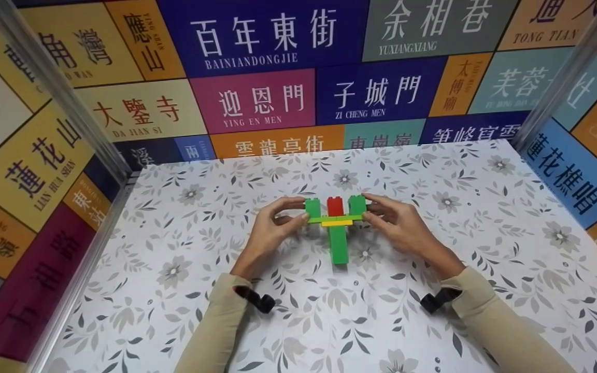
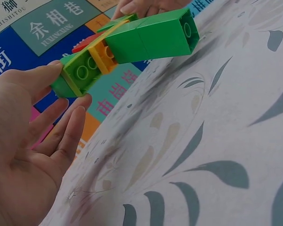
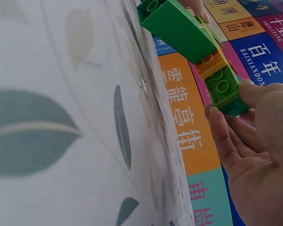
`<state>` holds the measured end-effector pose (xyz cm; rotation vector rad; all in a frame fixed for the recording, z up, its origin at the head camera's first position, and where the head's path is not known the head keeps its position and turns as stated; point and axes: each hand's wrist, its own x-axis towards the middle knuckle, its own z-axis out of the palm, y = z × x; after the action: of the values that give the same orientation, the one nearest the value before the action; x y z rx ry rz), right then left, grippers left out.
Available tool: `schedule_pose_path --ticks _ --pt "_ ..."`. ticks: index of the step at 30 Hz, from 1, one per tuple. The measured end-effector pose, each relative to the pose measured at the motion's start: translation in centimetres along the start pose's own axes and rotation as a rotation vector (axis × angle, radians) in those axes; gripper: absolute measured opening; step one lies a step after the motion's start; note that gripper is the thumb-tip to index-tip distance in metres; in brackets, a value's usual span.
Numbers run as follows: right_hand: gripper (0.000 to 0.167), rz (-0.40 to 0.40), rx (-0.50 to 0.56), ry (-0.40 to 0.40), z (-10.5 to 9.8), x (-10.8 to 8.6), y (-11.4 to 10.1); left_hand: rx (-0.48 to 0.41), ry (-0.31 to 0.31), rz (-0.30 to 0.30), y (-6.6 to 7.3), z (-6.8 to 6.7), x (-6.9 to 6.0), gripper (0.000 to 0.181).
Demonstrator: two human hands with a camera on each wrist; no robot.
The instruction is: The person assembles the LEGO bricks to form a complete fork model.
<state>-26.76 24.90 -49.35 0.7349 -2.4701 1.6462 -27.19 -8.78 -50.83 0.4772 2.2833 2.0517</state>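
Note:
A toy building-brick model (image 1: 339,243) is held between two hands above the patterned table. Its green stem hangs below a yellow brick (image 1: 337,223), under a light green crosspiece. On top stand a red brick (image 1: 335,206) in the middle and a green brick at either end. My left hand (image 1: 272,223) pinches the left end between thumb and fingers; in the left wrist view the thumb presses the end brick (image 2: 77,75). At the other end, my right hand (image 1: 399,224) pinches the model likewise, its fingertips on the end brick (image 3: 222,88) in the right wrist view.
A white tabletop with grey leaves and flowers (image 1: 288,331) spreads under the hands. Colourful panels with Chinese lettering (image 1: 262,101) stand behind and at both sides. Clear upright edges (image 1: 65,88) rise at the back corners. Each wrist wears a black band (image 1: 257,299).

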Motion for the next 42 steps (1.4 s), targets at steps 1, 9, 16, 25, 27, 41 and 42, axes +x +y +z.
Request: schedule_pose_path --ticks 1,9,16,25,27,41,42 --pt "0.052 0.003 0.0 -0.005 0.0 0.0 0.0 0.002 0.001 -0.003 0.0 0.0 0.0 0.042" --pt "0.052 0.028 -0.002 -0.035 0.1 0.0 0.4 0.032 0.017 -0.024 -0.4 0.1 0.0 0.04" --pt "0.052 0.048 -0.035 -0.053 0.1 -0.1 0.4 0.027 0.016 -0.021 -0.7 0.2 0.1 0.041" --pt "0.058 0.117 -0.041 -0.101 0.3 -0.1 0.8 0.067 0.016 -0.01 -0.7 0.5 0.1 0.046" --pt "0.058 0.13 -0.033 -0.111 0.3 -0.2 1.0 0.08 0.015 -0.01 -0.8 0.5 0.1 0.044" --pt "0.059 0.254 -0.065 -0.15 0.5 -0.3 0.8 0.125 -0.055 -0.093 -1.1 0.4 0.0 0.056" --pt "0.059 0.255 -0.064 -0.156 0.5 -0.3 0.8 0.134 -0.052 -0.09 -1.1 0.4 0.0 0.056"
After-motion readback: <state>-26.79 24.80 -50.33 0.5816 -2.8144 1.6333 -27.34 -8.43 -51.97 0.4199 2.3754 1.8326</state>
